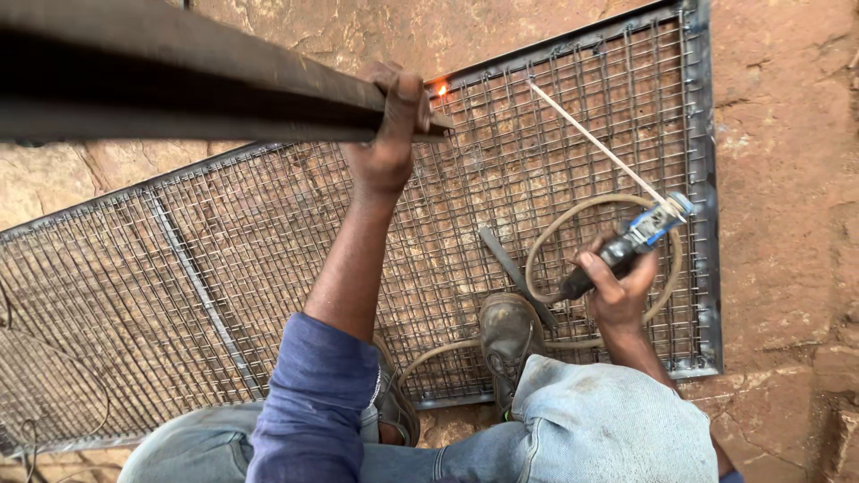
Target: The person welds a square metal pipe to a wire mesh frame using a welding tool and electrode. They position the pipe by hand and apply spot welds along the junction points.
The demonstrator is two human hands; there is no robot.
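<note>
My left hand [394,134] grips a long dark steel angle bar [179,80] that runs from the upper left to a point above the wire mesh panel [268,233]. Just past the bar's tip, a spot on the panel's top frame glows orange [440,88]. My right hand [616,291] holds a welding electrode holder [640,234] with a blue band. A long pale welding rod [595,143] sticks out of it, pointing up left over the mesh, its tip apart from the glow.
The framed mesh panel lies flat on reddish rock [787,134]. A tan cable [555,228] loops over the mesh near my right hand. A flat metal strip [510,268] lies beside my shoe [506,335], which stands on the panel. My knees in jeans fill the bottom.
</note>
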